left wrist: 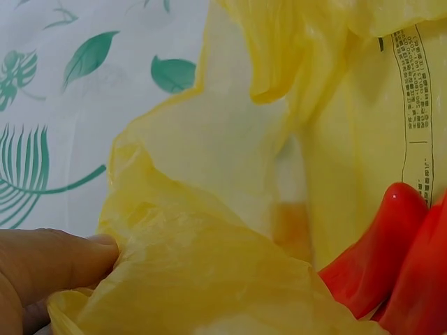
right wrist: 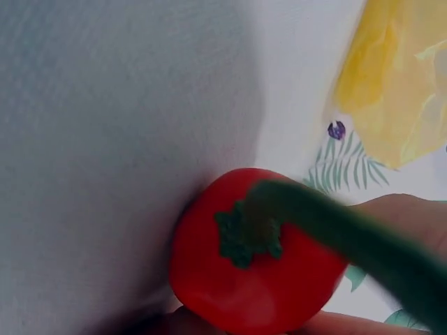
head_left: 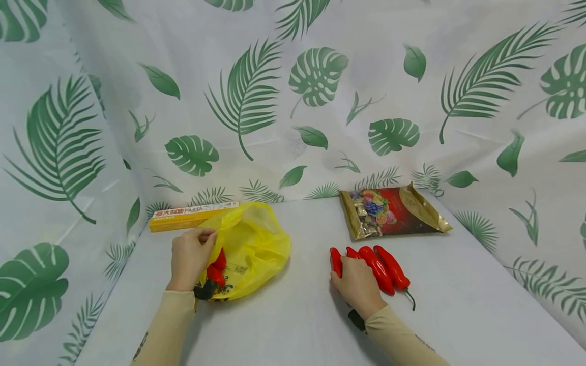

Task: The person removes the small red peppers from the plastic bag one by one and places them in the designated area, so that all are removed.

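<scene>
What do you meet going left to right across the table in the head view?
Pasta box → left hand gripping the yellow bag → right hand on the red peppers; the snack packet lies behind them.

Bright, even light; blurry wrist close-ups
</scene>
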